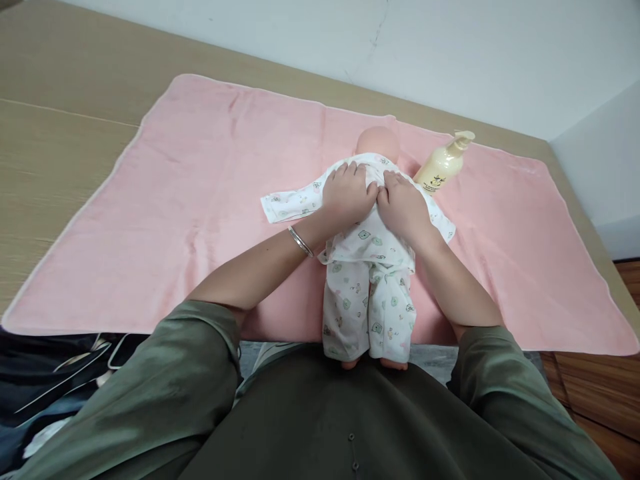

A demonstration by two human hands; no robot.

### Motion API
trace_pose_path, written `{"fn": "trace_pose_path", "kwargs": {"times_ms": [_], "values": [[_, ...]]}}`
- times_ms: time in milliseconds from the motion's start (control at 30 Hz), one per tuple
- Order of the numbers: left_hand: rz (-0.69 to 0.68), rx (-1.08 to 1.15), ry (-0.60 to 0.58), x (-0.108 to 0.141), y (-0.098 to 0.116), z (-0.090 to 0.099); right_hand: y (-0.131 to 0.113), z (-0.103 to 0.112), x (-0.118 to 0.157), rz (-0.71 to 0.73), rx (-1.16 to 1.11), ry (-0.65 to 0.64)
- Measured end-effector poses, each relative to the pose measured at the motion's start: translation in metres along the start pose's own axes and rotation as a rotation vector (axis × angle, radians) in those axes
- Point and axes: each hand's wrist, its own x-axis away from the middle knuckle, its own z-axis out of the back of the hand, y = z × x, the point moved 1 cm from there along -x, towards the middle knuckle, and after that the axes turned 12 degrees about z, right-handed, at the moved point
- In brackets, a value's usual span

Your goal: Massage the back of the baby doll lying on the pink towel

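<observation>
A baby doll point(376, 250) in a white printed top and trousers lies stretched out on a pink blanket point(240, 153). Its smooth round head point(377, 140) points away from me, with no facial features showing, and its feet reach past the near edge. On the left side of the doll's upper body rests my left hand point(349, 192), palm down with fingers extended. My right hand point(404, 203) lies the same way on the right side. The thumbs nearly meet in the middle. Both palms are hidden against the cloth.
A pale yellow pump bottle point(441, 163) is on the blanket, just right of the doll's head. The table point(60, 133) runs along a white wall point(450, 53). Dark items point(55, 373) lie below the table at the lower left.
</observation>
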Motion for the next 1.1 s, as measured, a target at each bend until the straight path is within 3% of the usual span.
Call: {"fn": "trace_pose_path", "kwargs": {"times_ms": [167,333,467,767,1000,1100], "values": [[-0.002,-0.015,-0.012,-0.002,-0.002,0.001,-0.014,0.008,0.008,-0.012,0.045,0.020],[-0.004,-0.064,0.032,0.010,0.004,-0.005,0.011,0.005,-0.003,-0.008,-0.066,-0.005],[0.000,-0.107,0.004,0.015,0.010,0.002,0.022,-0.001,-0.010,-0.018,-0.059,-0.027],[-0.002,-0.123,-0.044,-0.001,0.002,0.012,-0.020,0.015,0.012,-0.077,0.167,-0.091],[-0.019,-0.256,-0.051,0.021,0.017,0.021,0.010,0.006,-0.003,-0.107,-0.007,-0.056],[-0.005,-0.259,-0.062,0.021,0.017,0.023,0.006,0.007,-0.001,-0.137,0.036,-0.042]]}}
